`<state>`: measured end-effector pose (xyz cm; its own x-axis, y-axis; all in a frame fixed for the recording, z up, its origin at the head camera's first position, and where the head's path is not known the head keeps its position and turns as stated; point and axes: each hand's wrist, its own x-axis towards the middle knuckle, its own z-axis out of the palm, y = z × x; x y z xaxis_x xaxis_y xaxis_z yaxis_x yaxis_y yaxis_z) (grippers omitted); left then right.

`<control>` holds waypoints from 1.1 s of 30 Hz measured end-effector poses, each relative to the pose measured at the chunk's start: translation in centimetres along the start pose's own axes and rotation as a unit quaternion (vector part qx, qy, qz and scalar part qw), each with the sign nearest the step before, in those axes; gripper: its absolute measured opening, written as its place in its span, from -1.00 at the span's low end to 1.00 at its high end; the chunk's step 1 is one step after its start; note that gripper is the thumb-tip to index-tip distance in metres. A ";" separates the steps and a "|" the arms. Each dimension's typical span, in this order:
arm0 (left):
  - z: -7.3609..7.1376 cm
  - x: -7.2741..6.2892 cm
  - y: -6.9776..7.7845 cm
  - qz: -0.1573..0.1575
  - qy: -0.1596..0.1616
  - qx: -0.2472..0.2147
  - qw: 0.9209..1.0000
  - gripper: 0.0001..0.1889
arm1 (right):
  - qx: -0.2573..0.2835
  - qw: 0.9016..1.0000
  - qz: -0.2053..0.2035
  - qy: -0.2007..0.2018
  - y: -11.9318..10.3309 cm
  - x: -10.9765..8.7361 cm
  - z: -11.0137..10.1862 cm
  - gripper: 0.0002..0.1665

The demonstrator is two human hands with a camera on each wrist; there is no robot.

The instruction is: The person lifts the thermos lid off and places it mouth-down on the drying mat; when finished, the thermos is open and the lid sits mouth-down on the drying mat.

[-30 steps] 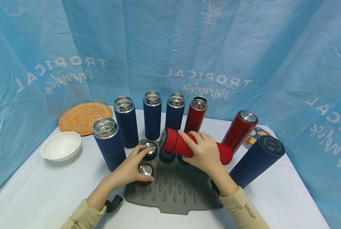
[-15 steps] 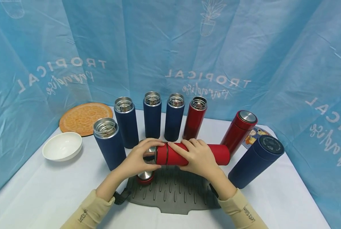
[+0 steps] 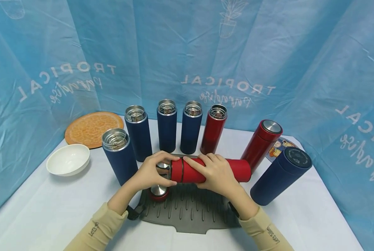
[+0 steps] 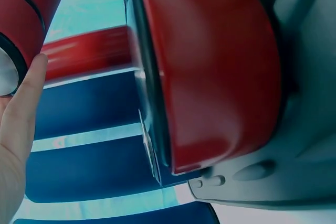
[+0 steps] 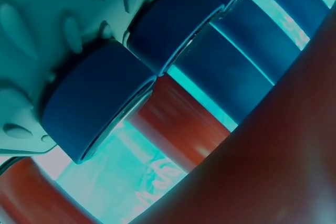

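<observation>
A red thermos bottle lies level in the air above a grey ridged mat. Its body is gripped by my right hand. At the lid end, my left hand holds the lid, fingers over the top and thumb below. The left wrist view shows a fingertip against the lidded end of the thermos. A loose red lid with a silver top sits on the mat under my left hand. Blue lids on the mat show in the right wrist view, mostly hidden in the head view.
Uncapped blue bottles and an uncapped red bottle stand behind the mat. Capped red and blue bottles stand at right. A white bowl and a round orange mat lie left; a blue curtain hangs behind.
The red thermos has come down from a tilt to level. My left hand has left the loose lids and taken hold of the thermos lid. Over the last half second, little differs.
</observation>
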<state>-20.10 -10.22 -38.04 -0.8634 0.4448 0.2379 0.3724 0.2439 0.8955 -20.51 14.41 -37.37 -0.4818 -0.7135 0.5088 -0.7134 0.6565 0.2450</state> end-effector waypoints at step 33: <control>0.5 0.9 0.7 -0.192 0.000 -0.183 0.964 -0.43 | -0.002 1.000 0.005 -0.001 0.2 -0.4 0.2 0.12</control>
<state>-20.45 -9.22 -37.39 -0.9136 0.3829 -0.1371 -0.1192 0.0703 0.9904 -20.59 14.72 -37.72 -0.4902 -0.7073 0.5093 -0.7061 0.6649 0.2438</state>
